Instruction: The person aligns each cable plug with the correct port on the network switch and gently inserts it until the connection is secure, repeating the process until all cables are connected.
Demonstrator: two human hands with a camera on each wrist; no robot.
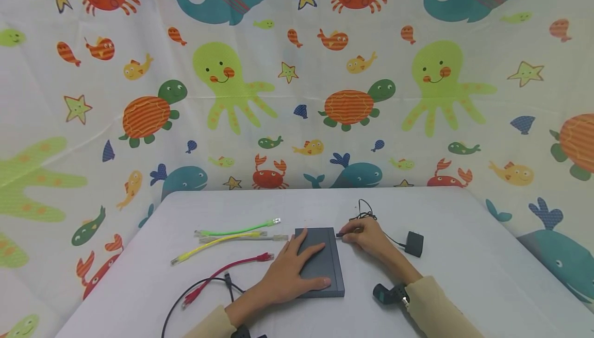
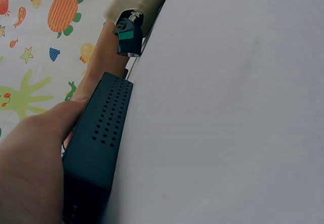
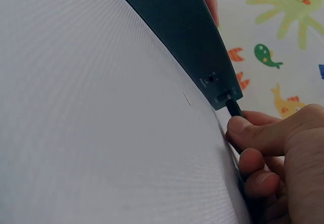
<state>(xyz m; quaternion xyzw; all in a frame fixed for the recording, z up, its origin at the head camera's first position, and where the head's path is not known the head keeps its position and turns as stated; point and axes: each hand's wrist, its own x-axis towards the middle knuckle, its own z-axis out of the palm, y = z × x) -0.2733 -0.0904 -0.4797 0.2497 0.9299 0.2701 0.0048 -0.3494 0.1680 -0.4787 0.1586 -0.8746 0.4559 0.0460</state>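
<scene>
A dark grey flat electronic box (image 1: 320, 255), like a network switch, lies on the table with vent holes along one side (image 2: 109, 115). My left hand (image 1: 289, 272) rests across its top, fingers spread and thumb near the front edge. At the box's right side, my right hand (image 1: 366, 236) pinches a small black power plug (image 3: 233, 107) between thumb and fingers. The plug's tip is right at a socket near the box's corner in the right wrist view. Its thin black cable (image 1: 365, 215) bunches behind the right hand and runs to a black power adapter (image 1: 414, 244).
On the white table (image 1: 371, 322), left of the box, lie a green cable (image 1: 241, 229), a yellow cable (image 1: 218, 245), a grey cable (image 1: 260, 238) and a red cable (image 1: 227, 268). A black cable (image 1: 178, 299) curves near the left forearm. A patterned cloth (image 1: 287, 121) hangs behind.
</scene>
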